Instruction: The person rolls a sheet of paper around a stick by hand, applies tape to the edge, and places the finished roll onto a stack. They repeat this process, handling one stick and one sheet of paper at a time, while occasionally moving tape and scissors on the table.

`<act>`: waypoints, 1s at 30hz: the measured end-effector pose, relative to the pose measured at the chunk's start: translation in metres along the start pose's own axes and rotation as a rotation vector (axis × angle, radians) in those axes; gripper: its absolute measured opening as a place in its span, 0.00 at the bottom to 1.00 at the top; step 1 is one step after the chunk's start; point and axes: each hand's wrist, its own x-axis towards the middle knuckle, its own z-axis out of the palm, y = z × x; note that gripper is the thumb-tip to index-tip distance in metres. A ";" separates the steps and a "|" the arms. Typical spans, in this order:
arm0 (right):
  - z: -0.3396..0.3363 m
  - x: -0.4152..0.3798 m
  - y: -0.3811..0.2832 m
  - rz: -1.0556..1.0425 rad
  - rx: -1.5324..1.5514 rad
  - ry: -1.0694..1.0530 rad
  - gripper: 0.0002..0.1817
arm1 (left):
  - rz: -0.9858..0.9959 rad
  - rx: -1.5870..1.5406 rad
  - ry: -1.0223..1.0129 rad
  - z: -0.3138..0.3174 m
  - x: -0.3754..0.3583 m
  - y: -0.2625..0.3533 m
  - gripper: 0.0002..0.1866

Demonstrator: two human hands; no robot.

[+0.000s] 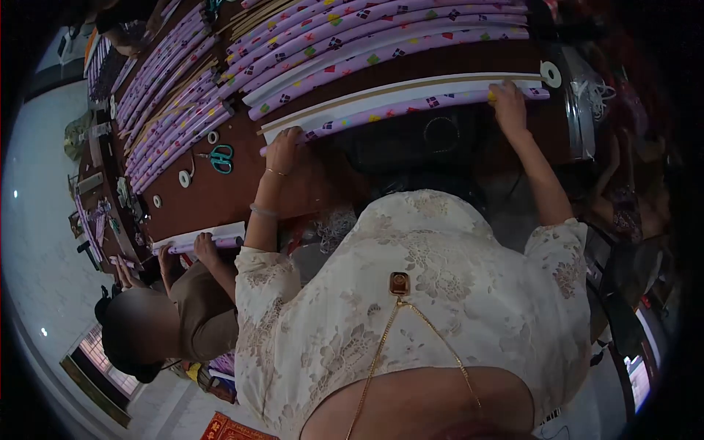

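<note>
A purple patterned wrapping-paper roll (396,111) lies across the table's near edge, partly rolled, with a strip of its white underside (345,108) showing on the far side. Along that white strip runs a thin brown stick (418,83). My left hand (284,149) is closed over the left end of the roll; a bracelet and a bangle sit on that arm. At the right end, my right hand (508,107) bends its fingers around the roll, close to the stick's end. The undersides of both grips are hidden.
Finished patterned rolls (381,33) are stacked beyond, with more rolls (172,125) at the left. Teal scissors (221,158) lie near tape rolls (185,178); another tape roll (550,74) is at the right. A co-worker (209,315) on my left handles another roll (220,243).
</note>
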 end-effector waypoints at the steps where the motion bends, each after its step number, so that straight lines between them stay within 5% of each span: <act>1: 0.002 0.000 0.002 0.054 -0.002 -0.041 0.16 | 0.024 -0.018 0.028 0.001 -0.001 -0.001 0.17; 4: -0.001 0.005 0.006 0.068 -0.011 -0.172 0.18 | 0.020 -0.018 0.074 0.001 -0.002 0.003 0.19; 12: -0.002 0.001 0.006 -0.055 -0.031 -0.014 0.19 | 0.003 -0.118 0.096 0.009 -0.001 -0.006 0.16; 17: -0.004 0.003 0.008 0.005 -0.006 -0.167 0.22 | 0.021 -0.112 0.116 0.004 -0.002 0.000 0.15; 26: -0.016 -0.017 0.020 -0.077 0.101 0.157 0.20 | 0.068 -0.093 0.090 0.001 0.000 -0.001 0.16; 30: -0.018 -0.016 0.072 0.384 0.234 0.382 0.11 | 0.055 -0.054 0.080 0.002 0.003 0.000 0.16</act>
